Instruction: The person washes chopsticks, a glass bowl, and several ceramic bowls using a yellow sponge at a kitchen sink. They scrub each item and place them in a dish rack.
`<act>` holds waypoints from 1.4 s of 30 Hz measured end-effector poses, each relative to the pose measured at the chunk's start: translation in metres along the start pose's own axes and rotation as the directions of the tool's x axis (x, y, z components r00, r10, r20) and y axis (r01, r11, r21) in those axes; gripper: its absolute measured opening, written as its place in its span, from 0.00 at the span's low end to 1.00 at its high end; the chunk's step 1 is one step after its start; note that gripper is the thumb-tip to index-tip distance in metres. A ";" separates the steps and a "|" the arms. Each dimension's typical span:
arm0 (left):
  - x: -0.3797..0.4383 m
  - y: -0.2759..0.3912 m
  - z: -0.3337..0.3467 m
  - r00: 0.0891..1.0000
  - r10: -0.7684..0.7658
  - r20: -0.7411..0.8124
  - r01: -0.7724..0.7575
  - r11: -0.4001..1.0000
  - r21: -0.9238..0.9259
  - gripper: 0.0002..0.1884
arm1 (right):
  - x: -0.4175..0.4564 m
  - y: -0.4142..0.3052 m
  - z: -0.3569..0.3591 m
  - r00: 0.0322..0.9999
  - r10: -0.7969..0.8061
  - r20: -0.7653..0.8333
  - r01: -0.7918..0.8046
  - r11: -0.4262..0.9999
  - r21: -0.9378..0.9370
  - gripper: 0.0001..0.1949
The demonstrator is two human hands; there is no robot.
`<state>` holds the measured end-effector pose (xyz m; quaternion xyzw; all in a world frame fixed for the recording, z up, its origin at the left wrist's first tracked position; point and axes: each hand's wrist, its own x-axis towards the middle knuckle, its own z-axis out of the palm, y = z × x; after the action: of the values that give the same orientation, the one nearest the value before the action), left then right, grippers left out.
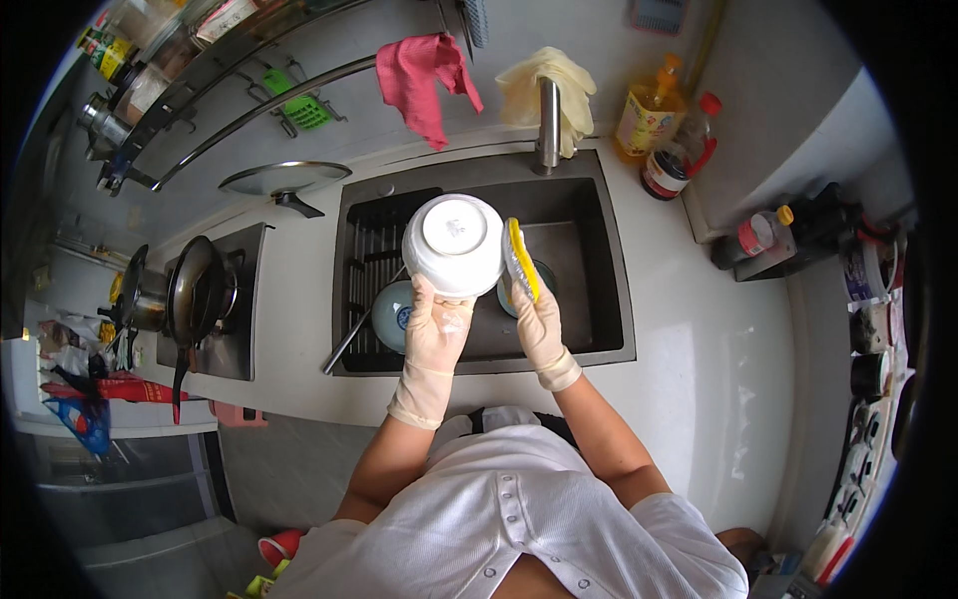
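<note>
In a cream rubber glove, my left hand [441, 322] grips a white bowl [454, 243] by its near rim, with the bowl's foot facing up towards me. My right hand [537, 322], gloved alike, holds a yellow-edged scrubbing sponge [521, 258] upright close to the bowl's right side. Whether sponge and bowl touch I cannot tell. Both hands are above the dark sink [580, 247]. Behind my right hand, a pale bowl [546, 277] in the basin is partly hidden. A light blue bowl [391, 318] lies in the drying rack [367, 262] at the sink's left.
The steel faucet [549, 123] has cream gloves [516, 82] draped over it. A yellow pump bottle [647, 112] and a sauce bottle [673, 161] stand behind right. A pan [194, 288] is on the hob at left. A glass lid [288, 178] leans on the wall beneath a pink cloth [426, 82].
</note>
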<state>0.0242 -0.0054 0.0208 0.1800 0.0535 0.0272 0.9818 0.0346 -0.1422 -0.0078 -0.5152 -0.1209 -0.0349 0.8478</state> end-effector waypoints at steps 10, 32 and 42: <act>-0.019 0.013 0.011 0.986 -0.039 0.163 -0.046 0.872 0.487 0.27 | 0.024 -0.038 0.010 0.938 -0.284 0.198 0.346 0.787 -0.511 0.19; -0.031 0.039 0.011 0.996 -0.034 0.080 -0.017 0.825 0.565 0.29 | 0.004 -0.053 0.020 0.917 -0.234 0.323 0.387 0.721 -0.575 0.17; -0.037 0.045 0.025 0.990 -0.015 0.137 -0.080 0.745 0.662 0.24 | -0.001 -0.060 0.023 0.923 -0.256 0.288 0.375 0.769 -0.518 0.18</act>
<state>-0.0109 0.0250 0.0639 0.5204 -0.0093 0.0114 0.8538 0.0188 -0.1502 0.0537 -0.7152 -0.2750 -0.1593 0.6225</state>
